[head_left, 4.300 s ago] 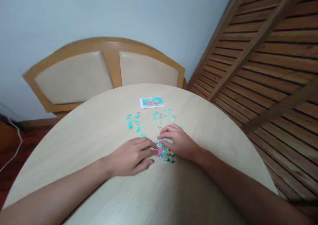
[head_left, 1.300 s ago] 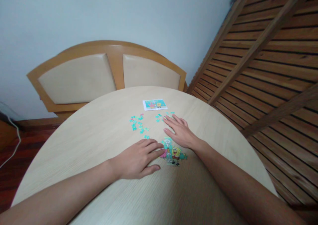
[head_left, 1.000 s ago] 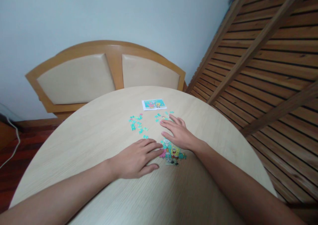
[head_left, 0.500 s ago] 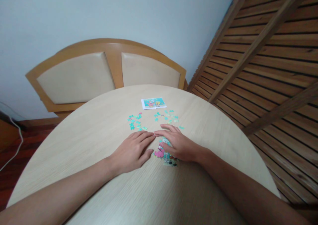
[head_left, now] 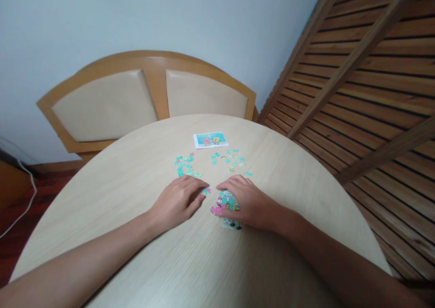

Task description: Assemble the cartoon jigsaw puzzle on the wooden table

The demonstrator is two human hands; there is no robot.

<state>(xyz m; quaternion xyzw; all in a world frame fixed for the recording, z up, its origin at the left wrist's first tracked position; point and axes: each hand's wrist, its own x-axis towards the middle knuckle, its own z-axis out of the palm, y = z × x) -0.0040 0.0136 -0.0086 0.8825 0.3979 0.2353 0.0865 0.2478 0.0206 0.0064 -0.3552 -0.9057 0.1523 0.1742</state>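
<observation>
The partly joined puzzle [head_left: 225, 201] lies flat on the round, pale wooden surface [head_left: 129, 176], near the middle and a little toward the person. It shows cartoon figures on a teal ground, with a pink part at its left edge. The right hand [head_left: 250, 203] rests on top of it and covers its right half. The fingers are bent, and their tips press down at the far edge of the puzzle. Whether they pinch a piece I cannot tell.

The left hand [head_left: 175, 202] lies palm down on the surface just left of the puzzle. Its fingers are stretched out and released, holding nothing. One small loose piece [head_left: 206, 190] lies just beside its fingertips, between the two hands.

Further away, two small groups of loose teal pieces are spread out, the left group [head_left: 184, 164] and the right group [head_left: 234, 158]. Behind them lies a small picture card [head_left: 210, 139] with the same cartoon figures.

Beyond the surface stand two padded chair backs [head_left: 142, 97] against a pale blue wall. A slatted wooden wall [head_left: 374, 72] fills the right side.
</observation>
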